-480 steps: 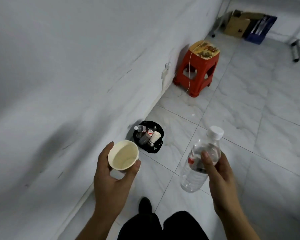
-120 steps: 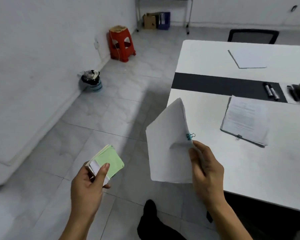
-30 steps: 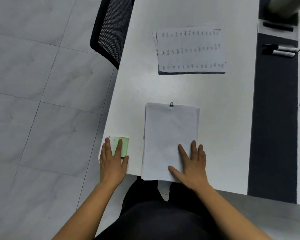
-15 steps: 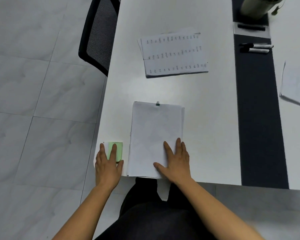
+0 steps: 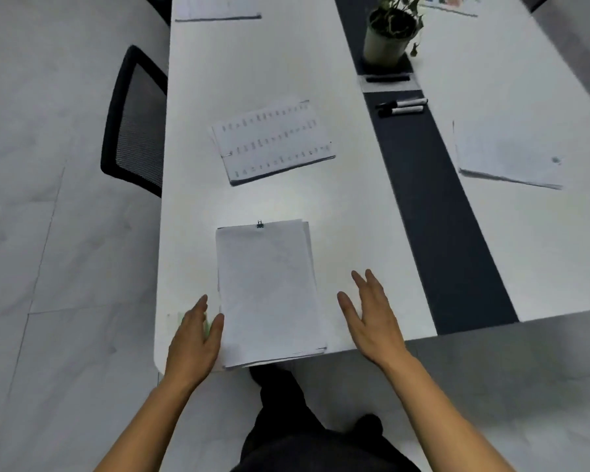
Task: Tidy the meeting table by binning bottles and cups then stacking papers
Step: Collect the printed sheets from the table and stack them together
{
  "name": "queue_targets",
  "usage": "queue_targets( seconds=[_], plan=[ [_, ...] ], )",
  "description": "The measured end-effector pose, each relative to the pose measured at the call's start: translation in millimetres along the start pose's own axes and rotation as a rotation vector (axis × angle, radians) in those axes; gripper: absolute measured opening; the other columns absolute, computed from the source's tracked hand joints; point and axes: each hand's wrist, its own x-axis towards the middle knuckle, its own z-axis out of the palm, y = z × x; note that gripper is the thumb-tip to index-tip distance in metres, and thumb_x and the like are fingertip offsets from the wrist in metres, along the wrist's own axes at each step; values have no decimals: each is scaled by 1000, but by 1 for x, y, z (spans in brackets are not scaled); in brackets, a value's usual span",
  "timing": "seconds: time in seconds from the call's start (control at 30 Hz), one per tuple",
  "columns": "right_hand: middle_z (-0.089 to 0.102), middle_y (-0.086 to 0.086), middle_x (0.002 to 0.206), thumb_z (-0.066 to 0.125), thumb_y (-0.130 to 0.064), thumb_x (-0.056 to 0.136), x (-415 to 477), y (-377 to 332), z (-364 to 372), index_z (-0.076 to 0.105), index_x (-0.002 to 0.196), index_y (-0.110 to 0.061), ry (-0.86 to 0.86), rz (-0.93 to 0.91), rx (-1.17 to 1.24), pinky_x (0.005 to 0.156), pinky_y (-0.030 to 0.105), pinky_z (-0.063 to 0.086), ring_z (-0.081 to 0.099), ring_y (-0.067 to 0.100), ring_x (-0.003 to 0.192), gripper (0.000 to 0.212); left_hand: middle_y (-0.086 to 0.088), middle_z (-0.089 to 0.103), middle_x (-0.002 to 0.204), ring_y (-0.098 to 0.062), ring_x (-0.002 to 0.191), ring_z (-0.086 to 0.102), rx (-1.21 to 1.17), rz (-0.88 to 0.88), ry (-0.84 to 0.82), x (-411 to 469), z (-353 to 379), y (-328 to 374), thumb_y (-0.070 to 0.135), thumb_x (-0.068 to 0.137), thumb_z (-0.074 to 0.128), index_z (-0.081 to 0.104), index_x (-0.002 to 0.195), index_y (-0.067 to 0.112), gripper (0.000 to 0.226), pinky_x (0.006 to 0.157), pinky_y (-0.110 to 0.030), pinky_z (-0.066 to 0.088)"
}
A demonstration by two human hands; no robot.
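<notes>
A clipped stack of blank white papers [image 5: 266, 287] lies at the near edge of the white table [image 5: 355, 212], a small binder clip on its far edge. My left hand [image 5: 193, 338] is open just left of the stack, over a green sticky-note pad [image 5: 182, 318] that it mostly hides. My right hand [image 5: 372, 318] is open to the right of the stack, fingers spread, holding nothing. Farther up the table lies a printed paper stack [image 5: 273, 141]. Another paper stack [image 5: 504, 158] lies on the right side, and a fourth paper stack [image 5: 215, 8] at the far end.
A dark strip [image 5: 436, 199] runs down the table's middle. On it stand a potted plant [image 5: 389, 32] and two markers [image 5: 402, 108]. A black mesh chair [image 5: 133, 120] is pushed in at the table's left side. Grey tiled floor surrounds the table.
My right hand has lifted off the clipped stack and moved to its right. My left hand has shifted over the green pad. The view has tilted up, showing more of the table.
</notes>
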Motion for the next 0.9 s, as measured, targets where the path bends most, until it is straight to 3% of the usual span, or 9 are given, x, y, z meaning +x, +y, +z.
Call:
queue_targets(
  seconds=[0.07,0.2,0.37,0.47,0.53,0.6,0.73,0.9],
  plan=[
    [8,-15,164,30,-65,96,-21,20,-33,15,156,-37,62,12,82,121,34,16,10,4,150,68,-5,44,151,-23,131,50,-54,53,-12,-8,-2,32,36,99,51,33,152,18,58,105,-38,40],
    [14,-12,164,35,-62,97,-89,86,-94,19,155,-37,267,27,230,122,38,20,12,1,149,65,-2,44,150,-20,130,50,-118,221,23,-53,25,114,34,98,55,34,151,22,59,103,-36,41],
    [24,-22,154,42,-65,93,-185,191,-158,26,152,-41,488,104,398,117,36,31,28,7,145,66,4,52,143,-9,120,51,-292,352,45,-147,100,217,32,98,56,40,148,26,53,91,-23,41],
    [36,-17,149,43,-75,84,-236,249,-192,29,149,-45,612,171,485,113,40,38,40,10,137,73,7,54,139,-3,117,54,-356,431,-42,-212,154,265,28,97,57,41,147,27,52,81,-12,39],
    [43,-13,142,47,-71,86,-265,284,-219,33,148,-41,704,198,544,111,38,40,45,10,132,71,11,53,138,5,115,53,-333,509,-132,-247,190,297,28,96,58,39,146,31,54,81,-10,39],
    [46,-13,136,53,-60,88,-284,309,-248,38,147,-36,781,210,588,107,32,41,48,9,128,65,13,54,137,8,117,52,-338,559,-193,-273,213,329,29,95,59,39,144,34,53,83,-10,42],
    [49,-19,139,54,-55,85,-302,356,-305,43,142,-35,865,204,678,100,22,41,48,-3,128,62,15,56,136,-1,122,55,-374,619,-239,-309,258,396,37,90,58,39,146,34,60,95,-29,49],
    [49,-21,142,55,-50,87,-281,438,-363,44,144,-31,931,228,710,99,20,41,47,-8,128,61,17,58,132,-1,120,57,-373,624,-283,-306,352,461,35,91,59,41,144,36,56,94,-25,47]
  ],
)
